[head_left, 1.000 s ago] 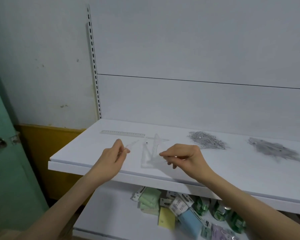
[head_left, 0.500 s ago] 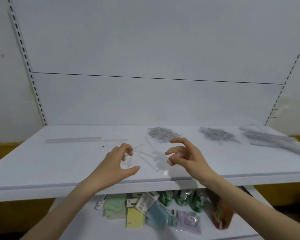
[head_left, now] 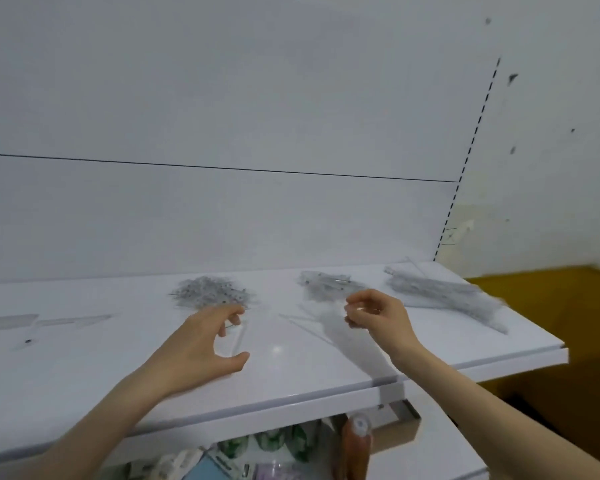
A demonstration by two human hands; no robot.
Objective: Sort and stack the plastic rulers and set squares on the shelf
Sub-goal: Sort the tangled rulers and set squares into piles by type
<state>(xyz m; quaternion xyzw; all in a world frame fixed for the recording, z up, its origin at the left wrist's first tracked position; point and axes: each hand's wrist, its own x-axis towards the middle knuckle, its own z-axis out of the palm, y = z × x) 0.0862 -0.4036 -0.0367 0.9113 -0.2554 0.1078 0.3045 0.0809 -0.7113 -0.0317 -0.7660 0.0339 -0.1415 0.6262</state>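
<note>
Ruler piles on white shelf

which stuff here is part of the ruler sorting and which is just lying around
Job: clear plastic piece held by the left hand; right hand; flat rulers at the shelf's left; loose clear pieces between the hands; left heap, middle heap, right heap of clear plastic, probably unsorted stock.
Lying about: packets and a brown bottle on the lower shelf.

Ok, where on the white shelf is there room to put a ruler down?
Bare: the front strip of the shelf left of the left hand, in front of the flat rulers. Crowded: the back, with three piles, and around the right hand.
</note>
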